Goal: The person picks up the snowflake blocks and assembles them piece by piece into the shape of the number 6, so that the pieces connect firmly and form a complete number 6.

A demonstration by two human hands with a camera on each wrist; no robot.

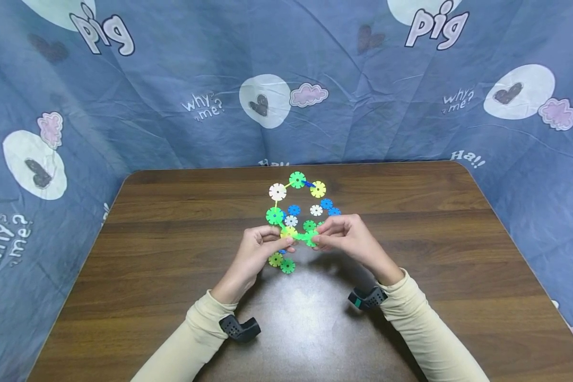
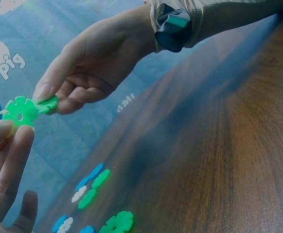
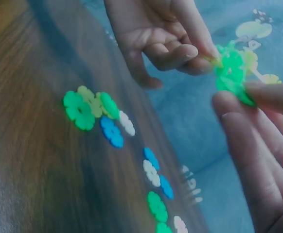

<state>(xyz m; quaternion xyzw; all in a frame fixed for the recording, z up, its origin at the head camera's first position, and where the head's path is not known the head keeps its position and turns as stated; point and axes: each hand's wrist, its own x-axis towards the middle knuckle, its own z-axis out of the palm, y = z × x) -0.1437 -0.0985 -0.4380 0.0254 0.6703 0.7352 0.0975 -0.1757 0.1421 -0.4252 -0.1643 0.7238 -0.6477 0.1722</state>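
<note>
A curved chain of flower-shaped interlocking discs is held up between both hands. My left hand pinches the chain at a yellow disc near its lower end. With thumb and fingertips, my right hand pinches a green disc at the end, beside a green piece that joins it to the rest. From the left hand the chain climbs through another green disc, a white disc and a green disc to a yellow disc.
Loose discs lie on the wooden table around and beyond the hands, among them a blue disc, a white disc and a green disc. Behind the table hangs a blue printed cloth.
</note>
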